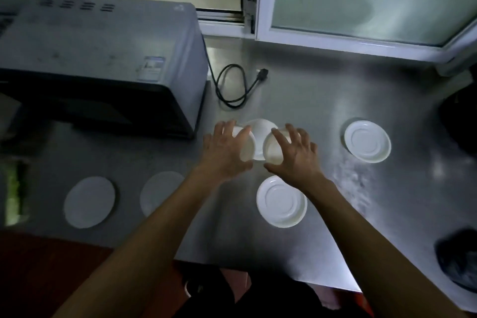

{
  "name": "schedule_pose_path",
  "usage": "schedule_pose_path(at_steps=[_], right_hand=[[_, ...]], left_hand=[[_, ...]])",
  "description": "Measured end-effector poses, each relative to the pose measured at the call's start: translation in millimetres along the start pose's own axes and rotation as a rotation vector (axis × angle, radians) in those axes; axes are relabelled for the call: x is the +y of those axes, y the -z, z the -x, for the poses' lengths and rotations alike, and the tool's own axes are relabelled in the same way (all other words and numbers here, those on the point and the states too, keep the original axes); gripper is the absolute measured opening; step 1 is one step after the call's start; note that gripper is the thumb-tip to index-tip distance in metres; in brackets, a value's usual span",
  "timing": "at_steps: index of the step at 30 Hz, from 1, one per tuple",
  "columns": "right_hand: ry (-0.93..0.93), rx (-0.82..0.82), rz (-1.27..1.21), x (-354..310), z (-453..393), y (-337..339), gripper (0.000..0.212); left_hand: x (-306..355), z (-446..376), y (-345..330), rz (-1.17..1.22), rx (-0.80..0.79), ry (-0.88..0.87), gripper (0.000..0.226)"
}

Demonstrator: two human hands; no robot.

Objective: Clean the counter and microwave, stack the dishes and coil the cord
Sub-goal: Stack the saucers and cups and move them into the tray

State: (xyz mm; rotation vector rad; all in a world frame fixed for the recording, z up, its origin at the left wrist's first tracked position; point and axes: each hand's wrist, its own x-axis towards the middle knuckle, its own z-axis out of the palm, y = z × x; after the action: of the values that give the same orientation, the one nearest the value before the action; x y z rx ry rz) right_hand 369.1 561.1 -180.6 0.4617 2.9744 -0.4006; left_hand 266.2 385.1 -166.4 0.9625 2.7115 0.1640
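Three small white bowls stand close together on the steel counter. My left hand arches over the left bowl, fingers and thumb round its rim. My right hand holds the right bowl the same way from above. The middle bowl sits just behind them, touched by neither hand. Several white plates lie apart: one far right, one near the front, two on the left. A black cord lies in a loose loop beside the microwave.
The microwave fills the back left, its dark door facing me. A window frame runs along the counter's back edge. Dark objects sit at the right edge and front right. White smears mark the counter right of the front plate.
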Motion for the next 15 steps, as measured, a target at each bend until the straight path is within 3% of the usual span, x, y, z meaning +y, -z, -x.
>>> schedule_pose_path(at_steps=[15], right_hand=[[0.273, 0.012, 0.083, -256, 63, -47, 0.095]], left_hand=[[-195, 242, 10, 0.068, 0.11, 0.271, 0.089]])
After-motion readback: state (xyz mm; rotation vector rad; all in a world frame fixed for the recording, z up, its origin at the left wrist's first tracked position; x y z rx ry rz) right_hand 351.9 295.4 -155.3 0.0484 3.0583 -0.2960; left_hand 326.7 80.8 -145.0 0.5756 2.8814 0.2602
